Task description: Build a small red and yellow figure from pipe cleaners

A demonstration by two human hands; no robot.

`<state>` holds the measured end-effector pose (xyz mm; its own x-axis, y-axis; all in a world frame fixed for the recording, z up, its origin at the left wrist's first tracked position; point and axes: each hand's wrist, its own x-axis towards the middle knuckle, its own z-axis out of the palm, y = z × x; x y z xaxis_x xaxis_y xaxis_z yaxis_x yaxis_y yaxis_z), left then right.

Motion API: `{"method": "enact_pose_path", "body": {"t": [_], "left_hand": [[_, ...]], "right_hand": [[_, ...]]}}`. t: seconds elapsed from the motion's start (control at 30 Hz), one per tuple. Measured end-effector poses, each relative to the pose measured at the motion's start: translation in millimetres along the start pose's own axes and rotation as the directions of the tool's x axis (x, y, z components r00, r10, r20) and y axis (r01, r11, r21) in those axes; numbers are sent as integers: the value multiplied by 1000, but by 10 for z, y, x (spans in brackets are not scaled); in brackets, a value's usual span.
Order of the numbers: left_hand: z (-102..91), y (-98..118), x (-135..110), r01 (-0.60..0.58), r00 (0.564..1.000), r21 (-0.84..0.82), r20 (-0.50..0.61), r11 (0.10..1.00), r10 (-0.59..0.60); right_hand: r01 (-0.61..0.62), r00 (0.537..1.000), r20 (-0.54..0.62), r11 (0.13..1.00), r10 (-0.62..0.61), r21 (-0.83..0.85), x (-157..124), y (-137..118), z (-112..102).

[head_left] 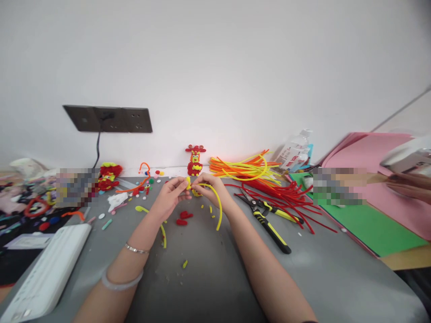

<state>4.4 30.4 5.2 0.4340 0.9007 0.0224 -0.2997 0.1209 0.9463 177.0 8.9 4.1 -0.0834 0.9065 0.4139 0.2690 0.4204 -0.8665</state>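
Both my hands meet over the middle of the grey table. My left hand [175, 192] pinches the small yellow coiled end of a pipe cleaner between thumb and fingers. Close beside it, my right hand [211, 188] is closed on the same yellow pipe cleaner [218, 204], whose long free end curves down to the right. Just behind the hands stands a red and yellow pipe-cleaner figure [195, 163] with a wide red hat. Red folded pieces [182, 222] lie below my hands. Another yellow pipe cleaner [163, 235] lies by my left wrist.
Yellow and orange pipe cleaners [235, 168] lie by the wall, with red ones [286, 197] in front. Yellow-and-black pliers [272, 231] rest right of my forearm. A white keyboard-like device [50, 273] is at left. At far right, another person's hand [409, 188] is over pink sheets [363, 157].
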Motion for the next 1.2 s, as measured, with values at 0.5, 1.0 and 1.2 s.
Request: {"method": "enact_pose_path", "body": {"t": [0.5, 1.0, 1.2], "left_hand": [[91, -26, -22, -94, 995, -43, -20, 995, 94], [-23, -9, -17, -136, 978, 378, 196, 916, 65], [15, 17, -79, -134, 962, 490, 272, 861, -5]], "right_hand": [[-208, 971, 176, 934, 161, 291, -10, -13, -5], [-422, 906, 175, 863, 386, 279, -28, -35, -102], [-474, 880, 139, 836, 454, 275, -43, -44, -94]]}}
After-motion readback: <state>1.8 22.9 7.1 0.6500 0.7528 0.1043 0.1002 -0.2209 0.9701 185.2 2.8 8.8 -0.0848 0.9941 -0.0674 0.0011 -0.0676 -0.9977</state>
